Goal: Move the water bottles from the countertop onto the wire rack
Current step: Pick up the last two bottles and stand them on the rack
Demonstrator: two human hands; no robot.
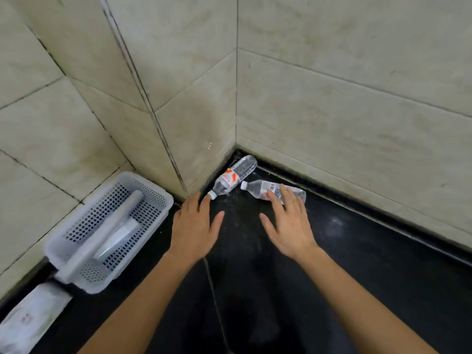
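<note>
Tiled walls (332, 85): I see beige tiles meeting in a corner, with a jutting pillar edge on the left; their upper parts run out of frame.
Countertop (357, 277): black and dusty, and my view cuts it off at the bottom and right.
White perforated basket (158, 198): it sits left of the pillar against the wall; a white tube-like item lies inside, too blurred for me to name.
White packet (33, 318): bottom left corner, cropped and blurred, printing unreadable.
Left hand (195, 226): fingers spread and empty, palm down, fingertips close to the cap of the near bottle; I can't tell if they touch.
Right hand (288, 226): fingers spread, gripping nothing, fingertips overlapping the right bottle and hiding part of its label.
Left water bottle (233, 177): lying on its side in the corner against the pillar, red-and-white label, cap toward me.
Right water bottle (258, 187): lying flat on the countertop just beside the first, cap pointing left.
</note>
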